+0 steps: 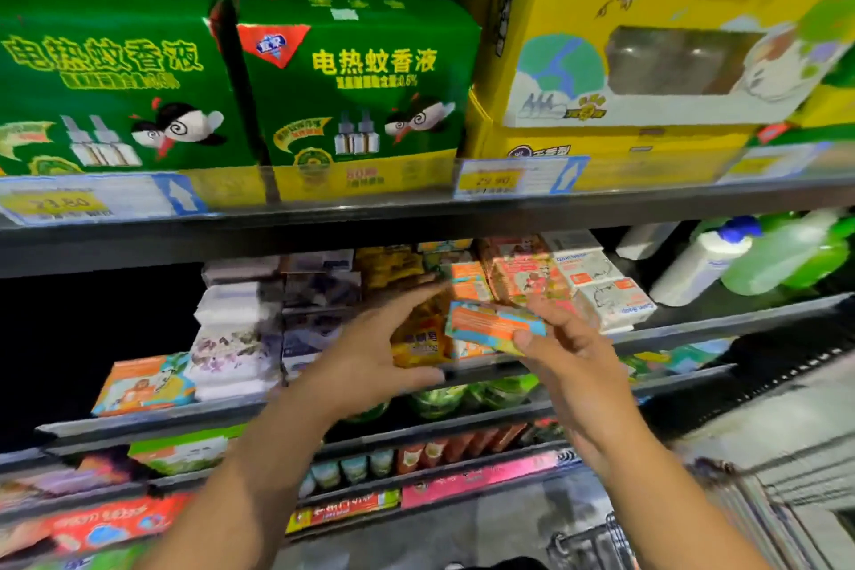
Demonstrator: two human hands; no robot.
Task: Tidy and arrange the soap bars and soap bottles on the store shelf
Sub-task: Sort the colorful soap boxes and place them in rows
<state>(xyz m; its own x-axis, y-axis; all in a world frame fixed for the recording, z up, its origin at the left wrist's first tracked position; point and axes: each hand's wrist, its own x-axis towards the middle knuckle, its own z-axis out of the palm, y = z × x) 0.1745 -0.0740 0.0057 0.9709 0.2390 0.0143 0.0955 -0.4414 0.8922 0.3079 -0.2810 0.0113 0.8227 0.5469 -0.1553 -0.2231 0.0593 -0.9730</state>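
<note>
Pinching orange-blue soap box (497, 329) betw thumb & fingers of right grip (569, 366); holding it just in front of stacks on middle shelf (694, 324), not yet seated. Spreading left grip (374, 352) open beside yellow soap packs (418, 338); can't tell if touching, too blurred. Could prob. lose box from that thin pinch & drop it past shelf lip onto lower rows. Could also shove orange-pink boxes (518, 273) farther back, or tip white boxes (615, 305) at right, if pushing in w/o a clear slot. Might topple yellow packs w/ a careless left sweep. Might jolt tilted soap bottles (703, 264), far right & well apart, into rolling.
</note>
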